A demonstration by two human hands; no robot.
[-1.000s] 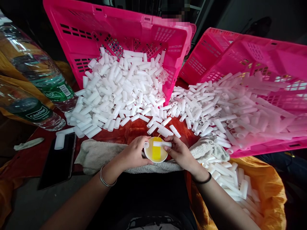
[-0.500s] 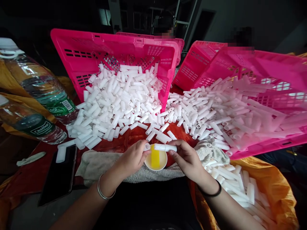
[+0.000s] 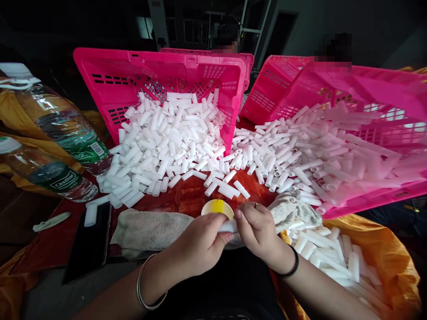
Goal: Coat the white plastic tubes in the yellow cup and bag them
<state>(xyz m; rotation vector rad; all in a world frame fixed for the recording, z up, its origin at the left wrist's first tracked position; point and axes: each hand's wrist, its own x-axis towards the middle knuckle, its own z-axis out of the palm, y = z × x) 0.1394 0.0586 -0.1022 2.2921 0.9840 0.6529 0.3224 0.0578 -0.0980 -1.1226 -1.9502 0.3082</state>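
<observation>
Between my two hands is a white plastic tube [image 3: 228,226], held lengthwise near the front edge of the table. My left hand [image 3: 207,238] wraps round its left part, thumb along the near side. Closed round its right end, my right hand [image 3: 255,229] covers that part from sight. Just behind the hands sits a small white bowl [image 3: 207,207] with a yellow strip [image 3: 218,206] in it. A rolled grey towel [image 3: 150,229] lies under and beside my left hand.
Pink crates [image 3: 156,58] lie tipped over, spilling piles of white tubes [image 3: 176,133] onto the red table. Water bottles [image 3: 80,142] and a black phone [image 3: 87,249] are on the left. At the lower right, an orange sack [image 3: 396,266] holds longer white tubes.
Both hands have come closer to my body and nearer each other. The separate short tube and longer piece have been brought together in closed fingers, and the hands now partly cover the bowl.
</observation>
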